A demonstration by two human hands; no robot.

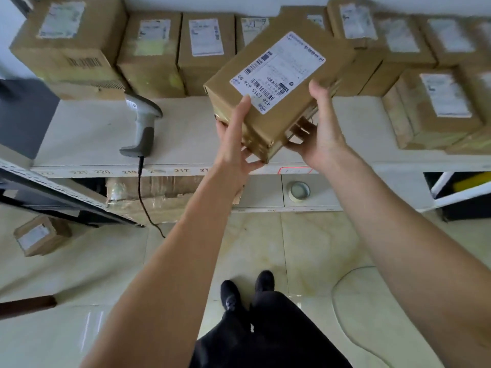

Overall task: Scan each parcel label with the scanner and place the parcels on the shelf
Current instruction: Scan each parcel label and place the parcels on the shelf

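A brown cardboard parcel (276, 112) with a white label on top hangs tilted above the white shelf (87, 134). Both hands hold it. My left hand (235, 136) grips its near left corner, thumb on the top edge by the label. My right hand (318, 128) grips the right side, thumb on top and fingers underneath. The grey scanner (142, 126) lies on the shelf to the left of the parcel, its black cable hanging over the front edge.
Several labelled cardboard parcels (204, 54) line the shelf's back; a stack (435, 110) stands at the right. A tape roll (299, 191) lies on the lower shelf. One small parcel (39, 235) sits on the tiled floor at left. My feet stand below.
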